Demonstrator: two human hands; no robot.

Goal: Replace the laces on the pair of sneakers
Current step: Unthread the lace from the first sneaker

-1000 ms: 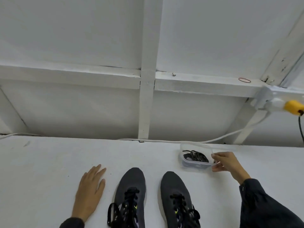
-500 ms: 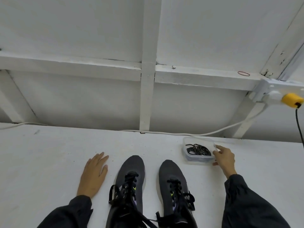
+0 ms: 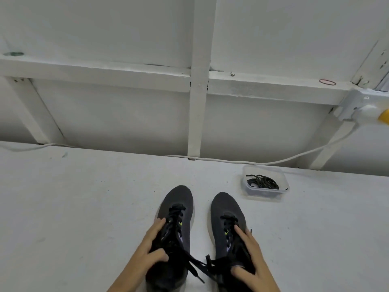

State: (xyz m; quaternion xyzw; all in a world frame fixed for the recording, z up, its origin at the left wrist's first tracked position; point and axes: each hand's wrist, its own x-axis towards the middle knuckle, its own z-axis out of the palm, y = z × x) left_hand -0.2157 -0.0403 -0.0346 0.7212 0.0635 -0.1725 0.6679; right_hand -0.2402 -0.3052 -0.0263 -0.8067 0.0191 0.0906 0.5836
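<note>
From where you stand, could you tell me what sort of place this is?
Probably a makeshift work bench: a white-painted tabletop, a timber-framed wall behind it, and a power cable trailing along the back edge.

Gap between sneakers (image 3: pixel 179 199) free; container (image 3: pixel 265 193) beyond, right.

Left sneaker (image 3: pixel 177 205): heel, behind the left hand's (image 3: pixel 147 247) grip, cut off by the lower edge; outer side under that grip hidden. Right sneaker (image 3: pixel 226 205): heel cut off likewise behind the right hand's (image 3: pixel 251 256) grip; outer side covered. Black laces (image 3: pixel 263 182) in clear tub (image 3: pixel 264 194), ahead and right of the right grip: tangled, number untellable. Yellow plug (image 3: pixel 385 116), far beyond: cropped by right edge.
</note>
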